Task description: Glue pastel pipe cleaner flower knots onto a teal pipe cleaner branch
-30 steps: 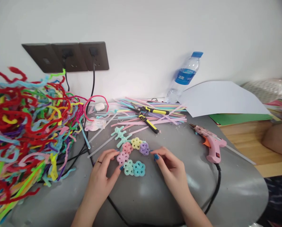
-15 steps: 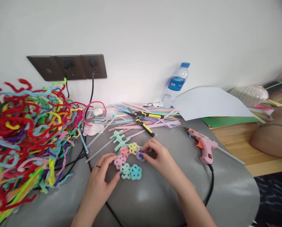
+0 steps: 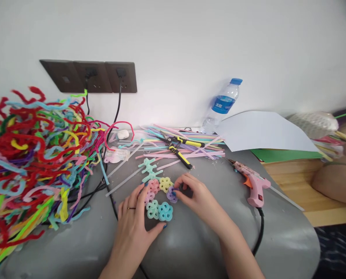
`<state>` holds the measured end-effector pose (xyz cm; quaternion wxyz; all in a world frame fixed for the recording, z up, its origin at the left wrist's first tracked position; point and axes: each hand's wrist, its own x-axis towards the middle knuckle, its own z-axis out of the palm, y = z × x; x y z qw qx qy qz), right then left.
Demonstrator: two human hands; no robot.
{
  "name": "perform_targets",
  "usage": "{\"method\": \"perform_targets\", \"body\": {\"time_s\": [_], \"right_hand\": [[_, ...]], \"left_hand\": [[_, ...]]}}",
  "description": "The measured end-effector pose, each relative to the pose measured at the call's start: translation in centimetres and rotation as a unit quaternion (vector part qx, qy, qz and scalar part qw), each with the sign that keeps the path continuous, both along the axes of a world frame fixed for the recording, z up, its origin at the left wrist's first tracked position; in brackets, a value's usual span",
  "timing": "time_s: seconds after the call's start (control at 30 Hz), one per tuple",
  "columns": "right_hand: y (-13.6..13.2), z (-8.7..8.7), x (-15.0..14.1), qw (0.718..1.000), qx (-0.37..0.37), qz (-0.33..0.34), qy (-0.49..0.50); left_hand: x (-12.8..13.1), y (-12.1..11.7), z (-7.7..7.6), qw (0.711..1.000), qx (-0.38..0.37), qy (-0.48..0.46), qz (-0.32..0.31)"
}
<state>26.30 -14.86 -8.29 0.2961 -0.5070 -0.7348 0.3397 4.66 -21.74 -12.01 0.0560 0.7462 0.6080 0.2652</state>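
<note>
Several small flower shapes made of pipe cleaner lie in a cluster on the grey surface (image 3: pixel 190 248): pink (image 3: pixel 154 185), yellow (image 3: pixel 165 183), purple (image 3: pixel 171 195), mint (image 3: pixel 152 209) and blue (image 3: pixel 165 211). My left hand (image 3: pixel 135 221) lies flat beside them, fingers spread, fingertips touching the pink flower and thumb by the blue one. My right hand (image 3: pixel 194 195) pinches the purple flower with thumb and forefinger. A mint bow-like shape (image 3: pixel 148 168) lies just beyond the cluster.
A big tangle of coloured pipe cleaners (image 3: pixel 33 155) fills the left. Straight pastel pipe cleaners (image 3: pixel 202 147) and yellow-handled pliers (image 3: pixel 180 149) lie behind. A pink glue gun (image 3: pixel 252 184) with black cord sits right. Water bottle (image 3: pixel 222 104), white paper (image 3: pixel 262 130), wall sockets (image 3: pixel 88 75).
My right hand moved left and closed its fingertips on the purple flower. My left hand slid forward and flattened over the pink flower. The camera view shifted slightly.
</note>
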Motion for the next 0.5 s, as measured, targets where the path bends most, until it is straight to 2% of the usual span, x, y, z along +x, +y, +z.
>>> {"method": "perform_targets", "body": {"time_s": [0.17, 0.5], "right_hand": [[-0.23, -0.17, 0.15, 1.0, -0.023, 0.011, -0.002], [-0.46, -0.71, -0.04, 1.0, -0.017, 0.006, 0.002]], "left_hand": [[0.66, -0.13, 0.15, 0.999, -0.009, -0.01, 0.031], [0.44, -0.42, 0.27, 0.999, -0.016, -0.027, 0.017]]}}
